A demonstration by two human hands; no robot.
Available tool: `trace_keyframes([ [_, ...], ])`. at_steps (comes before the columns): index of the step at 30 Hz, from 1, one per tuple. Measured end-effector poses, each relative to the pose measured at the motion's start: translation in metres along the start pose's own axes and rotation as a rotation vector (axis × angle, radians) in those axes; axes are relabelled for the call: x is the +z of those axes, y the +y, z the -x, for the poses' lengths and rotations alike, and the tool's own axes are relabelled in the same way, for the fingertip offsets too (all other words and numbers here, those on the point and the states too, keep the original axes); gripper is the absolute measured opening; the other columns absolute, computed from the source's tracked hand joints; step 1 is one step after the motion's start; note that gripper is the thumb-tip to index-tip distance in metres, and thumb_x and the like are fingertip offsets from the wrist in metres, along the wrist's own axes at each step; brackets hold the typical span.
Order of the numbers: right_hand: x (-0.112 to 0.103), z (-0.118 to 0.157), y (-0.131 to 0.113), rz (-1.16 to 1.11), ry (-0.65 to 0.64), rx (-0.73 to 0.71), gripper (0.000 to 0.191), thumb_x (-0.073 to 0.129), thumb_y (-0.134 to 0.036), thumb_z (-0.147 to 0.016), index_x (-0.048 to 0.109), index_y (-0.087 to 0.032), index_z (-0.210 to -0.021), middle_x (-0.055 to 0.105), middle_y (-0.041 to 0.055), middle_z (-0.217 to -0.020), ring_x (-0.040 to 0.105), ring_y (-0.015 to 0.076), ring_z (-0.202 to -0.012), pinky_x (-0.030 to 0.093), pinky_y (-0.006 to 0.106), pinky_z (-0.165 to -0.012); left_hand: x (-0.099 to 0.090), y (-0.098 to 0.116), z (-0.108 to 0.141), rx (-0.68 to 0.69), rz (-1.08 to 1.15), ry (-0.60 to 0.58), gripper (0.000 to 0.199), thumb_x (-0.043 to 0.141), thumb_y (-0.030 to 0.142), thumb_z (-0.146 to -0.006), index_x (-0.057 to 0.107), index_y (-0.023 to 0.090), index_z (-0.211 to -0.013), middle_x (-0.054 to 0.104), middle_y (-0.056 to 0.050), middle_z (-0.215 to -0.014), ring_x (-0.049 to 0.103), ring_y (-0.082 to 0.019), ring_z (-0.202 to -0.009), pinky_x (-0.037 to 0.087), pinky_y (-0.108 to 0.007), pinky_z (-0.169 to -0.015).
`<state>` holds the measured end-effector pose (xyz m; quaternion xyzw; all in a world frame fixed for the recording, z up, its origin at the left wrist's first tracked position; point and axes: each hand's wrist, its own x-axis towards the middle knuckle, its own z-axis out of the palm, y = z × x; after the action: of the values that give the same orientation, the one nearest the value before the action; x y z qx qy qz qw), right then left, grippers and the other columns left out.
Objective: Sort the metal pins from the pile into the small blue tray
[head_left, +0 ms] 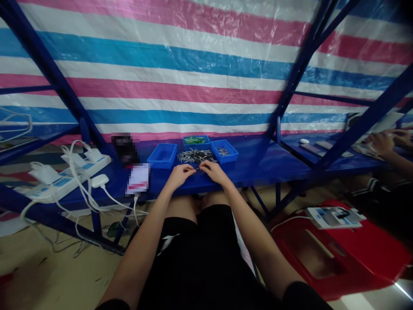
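Over the front edge of the blue table, my left hand point(181, 175) and my right hand point(213, 171) are close together with fingers pinched. A small thin piece shows between the fingertips, too small to make out. Just beyond them lies a pile of small black and silver parts point(195, 156). Around the pile stand three blue trays: one on the left point(162, 156) shows no contents, one at the back point(196, 142) holds green items, and one on the right point(225, 151) holds small silver pieces.
Power strips point(69, 178) with white chargers and cables lie at the left, beside a phone point(138, 180). Blue frame bars slant on both sides. A red stool point(364, 245) stands at the lower right; another person's hands point(383, 142) show at the far right.
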<state>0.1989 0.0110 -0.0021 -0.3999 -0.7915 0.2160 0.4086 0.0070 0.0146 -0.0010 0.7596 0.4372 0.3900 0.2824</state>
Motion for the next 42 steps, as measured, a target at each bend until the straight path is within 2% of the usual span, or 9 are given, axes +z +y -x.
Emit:
trace_keyframes([
  [4,0.001,0.000,0.002,0.011,-0.046,-0.001,0.015,0.052,-0.030,-0.082,0.060,-0.018,-0.086,0.063,0.0010,-0.081,0.056,0.0130,-0.075,0.040,0.023,-0.071,0.000,0.000,0.000,0.015,0.006,0.006,0.027,0.059,0.041,-0.074,0.066,0.016,-0.078,0.068,-0.005,-0.076,0.063,-0.019,-0.071,0.047,-0.028,-0.070],
  [10,0.002,0.000,0.003,0.089,0.039,0.002,0.017,0.046,-0.030,-0.086,0.059,-0.019,-0.083,0.062,-0.0004,-0.077,0.055,0.0118,-0.071,0.038,0.022,-0.069,-0.002,0.002,0.001,0.026,0.002,0.021,0.029,0.052,0.041,-0.079,0.064,0.015,-0.085,0.068,-0.005,-0.080,0.063,-0.018,-0.075,0.047,-0.027,-0.073],
  [17,0.001,0.000,0.002,0.078,0.033,0.014,0.020,0.045,-0.033,-0.086,0.059,-0.019,-0.084,0.062,0.0003,-0.078,0.055,0.0119,-0.069,0.038,0.022,-0.068,-0.002,0.001,0.000,0.036,-0.054,-0.005,0.031,0.045,0.042,-0.083,0.063,0.017,-0.079,0.067,-0.004,-0.076,0.062,-0.017,-0.073,0.045,-0.026,-0.072],
  [25,0.000,0.001,0.001,0.091,0.026,-0.016,0.022,0.041,-0.030,-0.088,0.058,-0.019,-0.081,0.060,-0.0008,-0.072,0.054,0.0116,-0.069,0.038,0.022,-0.069,0.000,-0.001,-0.001,0.046,-0.037,0.001,0.027,0.048,0.040,-0.082,0.061,0.017,-0.085,0.067,-0.004,-0.082,0.062,-0.017,-0.075,0.046,-0.026,-0.073],
  [31,0.001,0.001,-0.001,0.020,0.061,-0.019,0.018,0.046,-0.028,-0.084,0.057,-0.019,-0.096,0.061,0.0022,-0.091,0.056,0.0125,-0.078,0.040,0.023,-0.072,-0.002,0.000,-0.001,0.057,-0.093,-0.008,0.027,0.043,0.038,-0.084,0.060,0.017,-0.079,0.066,-0.003,-0.075,0.061,-0.017,-0.073,0.044,-0.025,-0.072],
  [36,0.001,0.002,-0.003,0.047,0.007,-0.071,0.015,0.048,-0.027,-0.082,0.061,-0.019,-0.082,0.062,0.0003,-0.080,0.055,0.0123,-0.073,0.040,0.023,-0.069,-0.002,0.001,-0.001,0.052,-0.098,0.003,0.029,0.042,0.038,-0.084,0.062,0.017,-0.079,0.066,-0.003,-0.072,0.061,-0.017,-0.071,0.044,-0.025,-0.070],
  [39,0.000,0.001,0.002,-0.001,0.090,-0.021,0.020,0.049,-0.032,-0.082,0.063,-0.019,-0.080,0.064,0.0009,-0.081,0.056,0.0133,-0.075,0.041,0.024,-0.072,0.000,-0.002,-0.002,-0.001,-0.016,0.041,0.032,0.044,0.042,-0.083,0.062,0.016,-0.093,0.066,-0.004,-0.074,0.062,-0.017,-0.069,0.046,-0.026,-0.069],
  [42,-0.002,-0.001,0.011,-0.100,0.319,0.122,0.027,0.046,-0.038,-0.082,0.064,-0.018,-0.088,0.065,0.0035,-0.088,0.058,0.0157,-0.081,0.044,0.027,-0.075,0.001,-0.005,-0.003,-0.046,0.039,0.070,0.037,0.047,0.042,-0.081,0.059,0.015,-0.104,0.066,-0.005,-0.076,0.062,-0.017,-0.068,0.048,-0.027,-0.068],
])
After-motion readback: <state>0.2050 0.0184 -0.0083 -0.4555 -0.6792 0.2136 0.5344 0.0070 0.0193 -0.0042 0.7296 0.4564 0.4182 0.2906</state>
